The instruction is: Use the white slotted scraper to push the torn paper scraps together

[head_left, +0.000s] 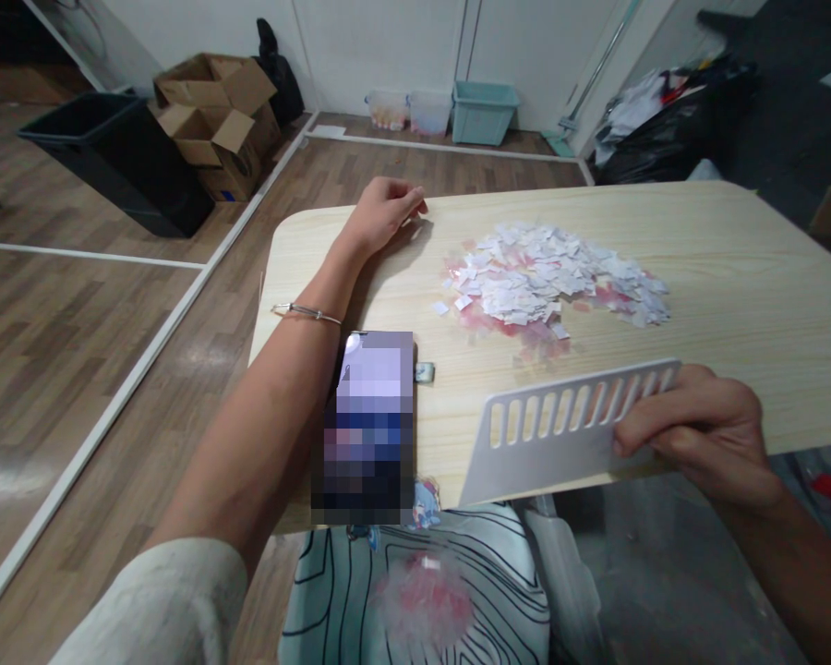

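A white plastic scraper (pixel 560 434) with a row of slots along its top stands near the table's front edge, and my right hand (pixel 699 429) grips its right end. Its lower edge appears to be close to the table edge; I cannot tell whether it touches. At the table's far left edge lies my left hand (pixel 390 214), its fingers curled and partly hidden, so anything inside them does not show. A spread-out pile of small white paper pieces (pixel 533 268), mixed with pink translucent bits, covers the wooden table (pixel 727 305) beyond the scraper.
A phone (pixel 370 425) lies beside my left forearm, near a small tag (pixel 425 372). Below the table edge, a pink bundle in clear film (pixel 426 605) sits on a patterned cloth (pixel 332 591). A black bin (pixel 121 162), cardboard boxes (pixel 225 139) and a teal tub (pixel 485 115) stand beyond.
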`<state>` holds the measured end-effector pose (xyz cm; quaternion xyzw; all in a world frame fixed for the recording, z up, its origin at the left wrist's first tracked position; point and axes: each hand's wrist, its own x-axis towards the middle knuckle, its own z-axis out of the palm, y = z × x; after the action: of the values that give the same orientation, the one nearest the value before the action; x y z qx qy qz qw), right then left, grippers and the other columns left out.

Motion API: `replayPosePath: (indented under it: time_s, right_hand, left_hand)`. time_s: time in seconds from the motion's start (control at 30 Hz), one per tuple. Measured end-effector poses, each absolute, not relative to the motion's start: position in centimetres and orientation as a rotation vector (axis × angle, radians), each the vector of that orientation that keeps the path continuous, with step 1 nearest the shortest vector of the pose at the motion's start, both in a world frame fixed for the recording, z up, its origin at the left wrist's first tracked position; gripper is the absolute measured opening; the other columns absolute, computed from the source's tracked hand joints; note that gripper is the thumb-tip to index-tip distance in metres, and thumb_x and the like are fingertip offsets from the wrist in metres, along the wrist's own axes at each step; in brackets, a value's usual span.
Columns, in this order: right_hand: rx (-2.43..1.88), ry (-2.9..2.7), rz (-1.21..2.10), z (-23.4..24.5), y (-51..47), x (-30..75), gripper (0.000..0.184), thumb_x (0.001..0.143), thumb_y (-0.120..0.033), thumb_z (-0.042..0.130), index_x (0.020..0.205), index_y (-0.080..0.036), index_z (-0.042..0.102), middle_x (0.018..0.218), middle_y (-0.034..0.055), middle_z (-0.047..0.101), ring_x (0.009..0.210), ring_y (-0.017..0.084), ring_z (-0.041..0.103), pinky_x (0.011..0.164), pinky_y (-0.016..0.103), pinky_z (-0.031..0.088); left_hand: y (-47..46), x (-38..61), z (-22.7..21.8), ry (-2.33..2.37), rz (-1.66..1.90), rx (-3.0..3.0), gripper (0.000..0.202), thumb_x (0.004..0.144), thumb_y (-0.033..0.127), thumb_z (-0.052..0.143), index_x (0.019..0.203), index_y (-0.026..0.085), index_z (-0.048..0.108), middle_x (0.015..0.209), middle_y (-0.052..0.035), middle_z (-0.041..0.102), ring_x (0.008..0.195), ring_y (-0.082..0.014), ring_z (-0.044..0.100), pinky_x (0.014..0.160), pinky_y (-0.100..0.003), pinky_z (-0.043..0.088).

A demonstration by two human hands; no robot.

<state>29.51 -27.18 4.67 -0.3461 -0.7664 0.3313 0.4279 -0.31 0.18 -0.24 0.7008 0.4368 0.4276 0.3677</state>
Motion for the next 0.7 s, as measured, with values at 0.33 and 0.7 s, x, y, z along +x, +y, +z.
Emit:
replayPosePath:
  time_s: [0.33,0.7]
  right_hand:
    - [-0.865,-1.942,0.832,4.51,-27.14,29.75,0.027,0.081,-0.012,0.066,0.063,-0.024,0.081,0.055,0.0043,0.076,0.048,0.021,0.075,0.049,0.025,0.059]
    - [-0.867,-1.942,0.818,4.89,-27.08,29.33,0.028,0.081,-0.011,0.066,0.061,-0.024,0.08,0.052,0.0018,0.074,0.036,0.016,0.063,0.045,0.024,0.054]
  left_hand:
    - [0.13,-0.3,-0.25,1.139,1.102,1.795,0.024,0.093,0.03,0.065,0.073,0.019,0.071,0.064,-0.0028,0.055,0.06,-0.014,0.044,0.06,-0.031,0.036]
    - [0.35,-0.36,-0.59,1.148,1.116,1.816,0.023,0.092,0.031,0.065,0.075,0.019,0.072,0.063,-0.003,0.056,0.061,-0.0141,0.046,0.062,-0.031,0.039]
